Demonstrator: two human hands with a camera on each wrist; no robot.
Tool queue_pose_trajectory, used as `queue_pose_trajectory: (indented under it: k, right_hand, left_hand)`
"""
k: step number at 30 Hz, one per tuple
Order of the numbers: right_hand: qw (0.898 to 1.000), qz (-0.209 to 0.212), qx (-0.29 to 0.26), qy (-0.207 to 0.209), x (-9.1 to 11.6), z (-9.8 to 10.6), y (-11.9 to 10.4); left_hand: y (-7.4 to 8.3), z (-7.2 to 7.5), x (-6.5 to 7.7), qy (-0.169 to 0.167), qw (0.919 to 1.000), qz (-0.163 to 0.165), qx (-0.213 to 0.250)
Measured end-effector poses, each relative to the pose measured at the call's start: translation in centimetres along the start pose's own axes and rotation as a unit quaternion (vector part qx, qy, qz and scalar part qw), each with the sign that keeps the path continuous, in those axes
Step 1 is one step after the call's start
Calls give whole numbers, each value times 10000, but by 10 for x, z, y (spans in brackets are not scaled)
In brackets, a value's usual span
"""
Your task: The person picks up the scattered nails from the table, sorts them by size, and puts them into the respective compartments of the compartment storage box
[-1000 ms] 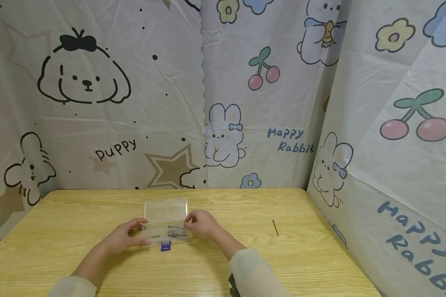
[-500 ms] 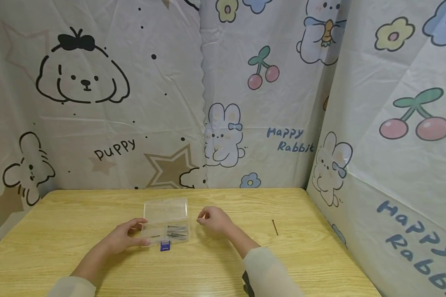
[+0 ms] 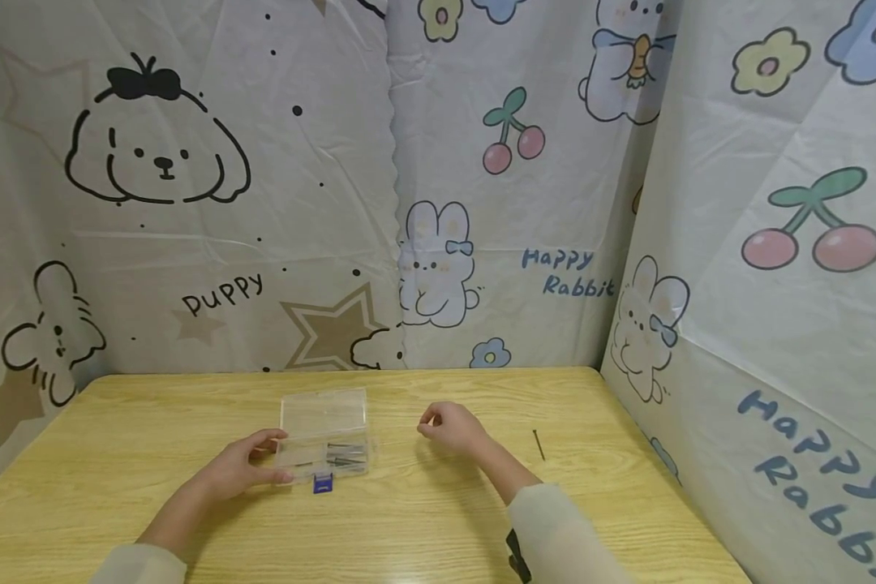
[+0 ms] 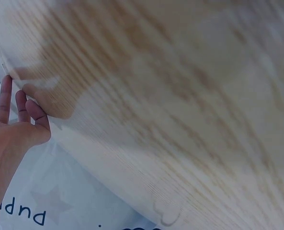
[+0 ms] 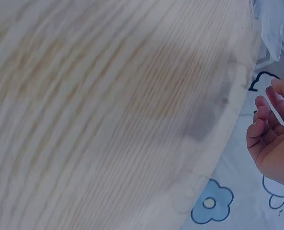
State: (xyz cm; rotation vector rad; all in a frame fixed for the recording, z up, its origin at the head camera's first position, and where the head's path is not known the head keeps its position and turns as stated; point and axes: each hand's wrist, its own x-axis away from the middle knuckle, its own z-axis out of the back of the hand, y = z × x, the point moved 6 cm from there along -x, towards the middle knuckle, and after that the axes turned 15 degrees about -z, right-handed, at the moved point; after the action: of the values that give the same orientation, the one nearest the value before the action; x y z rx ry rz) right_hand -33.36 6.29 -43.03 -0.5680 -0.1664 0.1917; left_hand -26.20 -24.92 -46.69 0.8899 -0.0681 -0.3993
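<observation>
On the wooden table a clear plastic box (image 3: pixel 302 448) stands with its lid (image 3: pixel 324 412) raised and its blue latch (image 3: pixel 324 483) facing front. Several dark, thin nails (image 3: pixel 346 461) lie in its right-hand compartments, and a short one shows farther left. My left hand (image 3: pixel 235 469) grips the box's left end, thumb at the front and fingers at the back. To the right of the box, my right hand (image 3: pixel 453 427) hovers over the table with fingers loosely curled; in the right wrist view the hand (image 5: pixel 272 139) shows nothing held. A single nail (image 3: pixel 538 444) lies farther right.
The wooden table (image 3: pixel 409 519) ends at the back and right against a printed cloth (image 3: pixel 321 186). A dark object (image 3: pixel 517 556) shows under the right sleeve. Both wrist views mostly show blurred tabletop.
My right hand has left the box's right side and moved rightward, toward the lone nail. The left hand and the box have stayed in place.
</observation>
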Motion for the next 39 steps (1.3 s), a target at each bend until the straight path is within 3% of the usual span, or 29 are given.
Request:
queue_pose_trajectory:
  k: [26, 39]
  right_hand:
    - [9964, -592, -252, 560, 6, 43, 65]
    - [9896, -1013, -465, 906, 16, 62, 111]
  left_hand:
    - [3, 1, 0, -27, 10000, -31, -8]
    - [3, 0, 1, -2, 10000, -85, 4]
